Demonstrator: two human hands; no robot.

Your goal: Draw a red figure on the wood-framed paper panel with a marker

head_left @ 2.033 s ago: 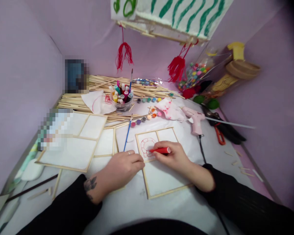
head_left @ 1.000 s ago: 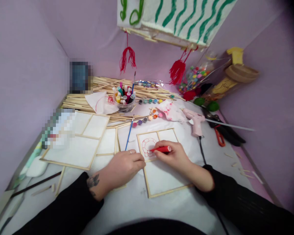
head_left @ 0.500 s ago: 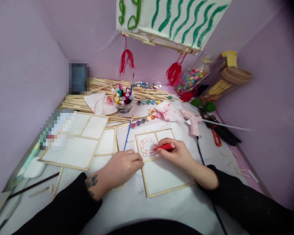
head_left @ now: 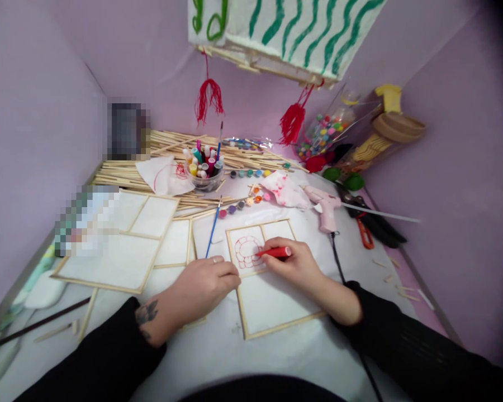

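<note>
My right hand (head_left: 291, 262) is closed around a red marker (head_left: 280, 253), its tip at the right side of a red outline drawing (head_left: 248, 252) of rounded, petal-like shapes. The drawing fills the upper left section of a white panel (head_left: 276, 301) with thin wooden strips as its frame and dividers. At the panel's left edge, my left hand (head_left: 209, 282) rests palm down with fingers curled together, the fingertips touching the wooden strip. Its thumb is hidden. A blue paintbrush (head_left: 213, 226) lies just beyond the left hand.
More framed panels (head_left: 138, 262) overlap at left. Behind stand a cup of markers (head_left: 204, 170), wooden sticks (head_left: 163, 145) and paint pots (head_left: 241, 205). A pink glue gun (head_left: 327, 209) and its cord lie right, near pliers (head_left: 365, 231). A painted lantern (head_left: 293, 33) with red tassels hangs above.
The whole view has shifted slightly, so everything sits a little further left. Both hands keep nearly the same places on the panel, and the marker tip stays at the drawing's right side.
</note>
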